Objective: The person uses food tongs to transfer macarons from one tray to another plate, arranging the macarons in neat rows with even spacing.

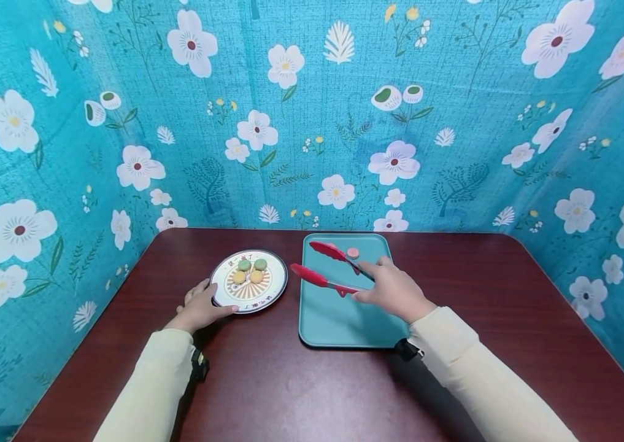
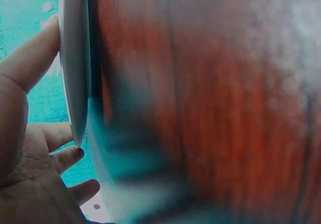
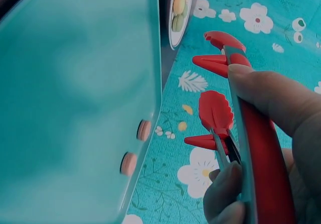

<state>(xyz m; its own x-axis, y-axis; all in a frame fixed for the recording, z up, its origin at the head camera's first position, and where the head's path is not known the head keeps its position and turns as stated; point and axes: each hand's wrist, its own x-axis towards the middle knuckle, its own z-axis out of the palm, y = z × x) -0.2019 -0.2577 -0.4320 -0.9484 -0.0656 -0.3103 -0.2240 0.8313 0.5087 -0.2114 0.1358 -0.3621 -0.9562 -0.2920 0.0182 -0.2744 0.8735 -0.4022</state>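
Note:
My right hand [image 1: 394, 290] grips a pair of red-tipped tongs [image 1: 312, 275] over the teal tray [image 1: 339, 328]. The tong arms are spread apart with nothing between the red tips, and the lower tip reaches past the tray's left edge. Two pink macarons [image 3: 128, 163] lie near the tray's far edge; in the head view the tongs overlap one of them. At left, my left hand [image 1: 201, 307] rests at the rim of a white patterned plate [image 1: 273, 279], thumb and fingers spread and fairly straight. On that plate sit two green macarons [image 1: 260, 264] and two yellow macarons [image 1: 239, 277].
A dark reddish-brown table [image 1: 312, 393] carries the plate and tray side by side, with a narrow gap between them. Blue floral cloth [image 1: 300, 123] hangs along the table's back and both sides. Each wrist wears a small black device [image 1: 199, 364].

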